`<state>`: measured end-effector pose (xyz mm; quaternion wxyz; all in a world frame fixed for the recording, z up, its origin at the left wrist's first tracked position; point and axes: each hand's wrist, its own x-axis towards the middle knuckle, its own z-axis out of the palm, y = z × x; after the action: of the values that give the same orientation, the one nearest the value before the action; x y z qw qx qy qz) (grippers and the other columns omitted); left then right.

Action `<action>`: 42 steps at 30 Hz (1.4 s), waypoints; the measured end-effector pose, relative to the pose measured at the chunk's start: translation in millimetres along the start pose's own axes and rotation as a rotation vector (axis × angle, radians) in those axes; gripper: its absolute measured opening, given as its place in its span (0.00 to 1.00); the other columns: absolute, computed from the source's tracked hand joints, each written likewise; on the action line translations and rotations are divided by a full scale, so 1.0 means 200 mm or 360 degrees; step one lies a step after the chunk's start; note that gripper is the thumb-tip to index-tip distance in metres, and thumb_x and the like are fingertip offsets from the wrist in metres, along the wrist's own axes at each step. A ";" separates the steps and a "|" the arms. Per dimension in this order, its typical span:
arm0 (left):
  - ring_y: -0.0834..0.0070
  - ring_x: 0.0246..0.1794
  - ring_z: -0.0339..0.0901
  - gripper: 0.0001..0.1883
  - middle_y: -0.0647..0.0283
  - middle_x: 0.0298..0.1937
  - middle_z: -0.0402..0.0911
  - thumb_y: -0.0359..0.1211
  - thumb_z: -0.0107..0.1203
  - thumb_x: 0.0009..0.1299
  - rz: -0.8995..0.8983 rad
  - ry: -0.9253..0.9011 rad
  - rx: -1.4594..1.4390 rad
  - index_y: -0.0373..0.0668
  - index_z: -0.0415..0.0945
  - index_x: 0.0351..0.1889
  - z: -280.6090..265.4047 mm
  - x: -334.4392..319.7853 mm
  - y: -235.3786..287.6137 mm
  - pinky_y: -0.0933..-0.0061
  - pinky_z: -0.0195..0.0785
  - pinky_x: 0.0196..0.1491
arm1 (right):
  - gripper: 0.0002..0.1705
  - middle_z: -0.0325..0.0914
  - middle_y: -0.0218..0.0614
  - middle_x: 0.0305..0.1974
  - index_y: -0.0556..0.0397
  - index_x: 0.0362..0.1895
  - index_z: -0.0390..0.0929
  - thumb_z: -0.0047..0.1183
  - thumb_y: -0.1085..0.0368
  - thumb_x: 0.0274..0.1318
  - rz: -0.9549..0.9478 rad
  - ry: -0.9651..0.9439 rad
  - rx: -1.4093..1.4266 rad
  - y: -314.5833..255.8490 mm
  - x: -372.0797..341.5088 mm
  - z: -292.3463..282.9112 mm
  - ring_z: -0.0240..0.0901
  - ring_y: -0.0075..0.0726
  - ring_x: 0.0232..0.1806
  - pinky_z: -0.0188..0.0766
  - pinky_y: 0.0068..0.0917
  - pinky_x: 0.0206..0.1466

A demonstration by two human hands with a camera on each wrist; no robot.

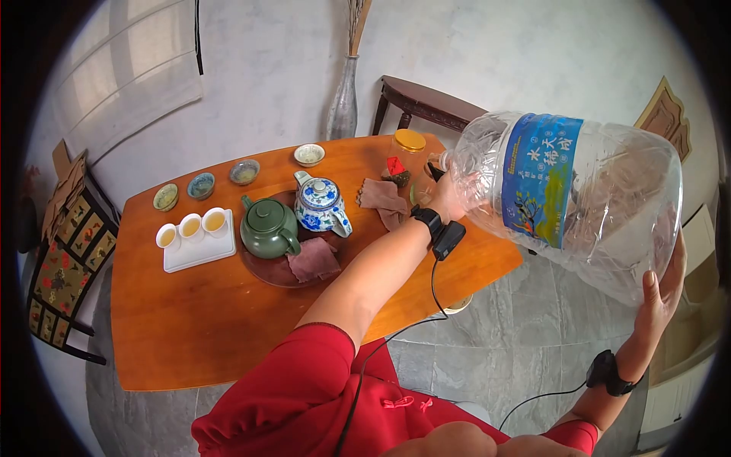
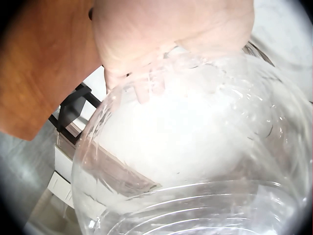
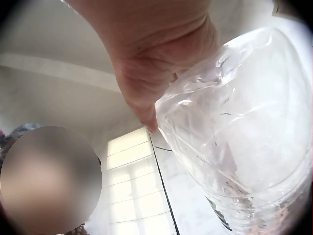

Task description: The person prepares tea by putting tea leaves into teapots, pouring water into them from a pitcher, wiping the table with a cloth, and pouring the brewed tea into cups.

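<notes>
A big clear plastic water bottle (image 1: 617,206) with a blue label lies sideways in the air, its neck to the left at the table's far right corner. My left hand (image 1: 451,196) grips it at the neck and shoulder; in the left wrist view, fingers show through the plastic below the palm of the left hand (image 2: 171,29). My right hand (image 1: 664,293) holds the base from the right, thumb on the near side. From the right wrist, the right hand (image 3: 156,63) curls over the base edge. A clear glass vessel (image 1: 421,189) stands close by the bottle's mouth, partly hidden by my left hand.
On the wooden table (image 1: 183,327) are a green teapot (image 1: 268,228), a blue-and-white teapot (image 1: 320,204), three small cups on a white tray (image 1: 199,253), several bowls, cloths and a gold-lidded jar (image 1: 410,140). A tall vase (image 1: 344,99) and a dark side table (image 1: 430,103) stand behind.
</notes>
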<state>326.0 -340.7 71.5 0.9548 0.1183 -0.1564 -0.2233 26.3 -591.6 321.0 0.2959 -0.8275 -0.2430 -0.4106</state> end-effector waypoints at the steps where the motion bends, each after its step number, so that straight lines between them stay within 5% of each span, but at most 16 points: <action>1: 0.57 0.63 0.68 0.29 0.61 0.61 0.70 0.57 0.33 0.76 0.0004 0.0066 -0.0029 0.52 0.61 0.68 0.03 -0.02 0.00 0.40 0.59 0.63 | 0.52 0.58 0.48 0.70 0.63 0.71 0.56 0.63 0.47 0.49 -0.0003 -0.0001 -0.0001 -0.01 0.02 0.00 0.53 0.46 0.73 0.46 0.44 0.74; 5: 0.58 0.60 0.72 0.25 0.61 0.57 0.75 0.52 0.35 0.77 0.0042 0.0074 -0.0073 0.49 0.68 0.62 0.07 -0.04 0.01 0.46 0.65 0.61 | 0.53 0.58 0.48 0.70 0.62 0.71 0.56 0.63 0.44 0.49 -0.0058 -0.0036 -0.0013 -0.06 0.10 0.02 0.52 0.46 0.73 0.46 0.43 0.75; 18: 0.58 0.60 0.71 0.26 0.60 0.60 0.73 0.56 0.35 0.77 0.0048 -0.0037 -0.0037 0.53 0.65 0.64 0.13 -0.09 0.03 0.49 0.66 0.60 | 0.55 0.65 0.45 0.67 0.57 0.69 0.61 0.68 0.40 0.42 -0.0255 -0.0252 -0.0365 -0.23 0.39 0.05 0.58 0.44 0.71 0.53 0.44 0.73; 20: 0.56 0.65 0.66 0.28 0.63 0.60 0.70 0.54 0.31 0.77 0.0010 -0.0054 -0.0106 0.51 0.62 0.67 0.08 -0.04 0.02 0.32 0.52 0.64 | 0.56 0.64 0.45 0.67 0.57 0.69 0.61 0.68 0.40 0.42 -0.0269 -0.0249 -0.0327 -0.23 0.39 0.06 0.58 0.43 0.71 0.53 0.44 0.73; 21: 0.56 0.65 0.66 0.28 0.63 0.60 0.70 0.54 0.31 0.77 0.0009 -0.0057 -0.0105 0.51 0.62 0.67 0.11 -0.06 0.02 0.32 0.52 0.64 | 0.56 0.64 0.45 0.67 0.57 0.69 0.61 0.68 0.40 0.42 -0.0270 -0.0246 -0.0329 -0.23 0.39 0.06 0.58 0.43 0.71 0.53 0.44 0.73; 23: 0.57 0.59 0.72 0.27 0.59 0.60 0.73 0.56 0.36 0.77 0.0102 0.0111 -0.0068 0.52 0.64 0.65 0.16 -0.11 0.02 0.49 0.67 0.59 | 0.56 0.64 0.45 0.67 0.57 0.69 0.61 0.68 0.39 0.42 -0.0220 -0.0240 -0.0291 -0.23 0.37 0.06 0.57 0.44 0.71 0.53 0.44 0.73; 33: 0.59 0.57 0.73 0.26 0.62 0.59 0.73 0.56 0.36 0.77 0.0055 0.0053 -0.0077 0.52 0.66 0.63 0.12 -0.08 0.03 0.49 0.68 0.57 | 0.55 0.61 0.46 0.69 0.58 0.70 0.59 0.68 0.44 0.44 -0.0150 -0.0250 -0.0167 -0.21 0.30 0.05 0.54 0.43 0.73 0.45 0.43 0.75; 35: 0.58 0.67 0.63 0.30 0.63 0.63 0.66 0.56 0.32 0.77 0.0046 0.0046 0.0012 0.51 0.60 0.69 0.11 -0.07 0.02 0.35 0.51 0.66 | 0.54 0.60 0.46 0.70 0.58 0.71 0.59 0.67 0.44 0.44 -0.0164 -0.0265 -0.0136 -0.22 0.28 0.06 0.52 0.43 0.74 0.43 0.43 0.76; 39: 0.57 0.67 0.63 0.30 0.62 0.63 0.65 0.56 0.33 0.76 0.0057 -0.0026 0.0021 0.49 0.59 0.69 0.08 -0.05 0.02 0.34 0.53 0.66 | 0.53 0.60 0.46 0.70 0.57 0.71 0.59 0.67 0.45 0.45 -0.0187 -0.0220 -0.0131 -0.21 0.25 0.06 0.52 0.43 0.74 0.44 0.43 0.76; 41: 0.61 0.54 0.75 0.30 0.60 0.56 0.77 0.58 0.38 0.76 0.0031 0.0207 -0.0089 0.44 0.72 0.59 0.12 -0.08 0.02 0.56 0.67 0.60 | 0.53 0.60 0.46 0.70 0.57 0.71 0.59 0.67 0.45 0.45 -0.0184 -0.0232 -0.0115 -0.22 0.25 0.06 0.52 0.43 0.74 0.44 0.43 0.76; 42: 0.61 0.54 0.75 0.30 0.60 0.56 0.77 0.58 0.38 0.76 0.0027 0.0207 -0.0088 0.44 0.72 0.59 0.11 -0.07 0.02 0.56 0.67 0.60 | 0.53 0.60 0.46 0.70 0.57 0.71 0.59 0.67 0.45 0.45 -0.0181 -0.0231 -0.0117 -0.22 0.25 0.06 0.52 0.43 0.74 0.44 0.43 0.76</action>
<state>308.0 -335.0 89.0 0.9677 0.1047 -0.0888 -0.2114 31.3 -543.4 368.9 0.2232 -0.8502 -0.2952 -0.3745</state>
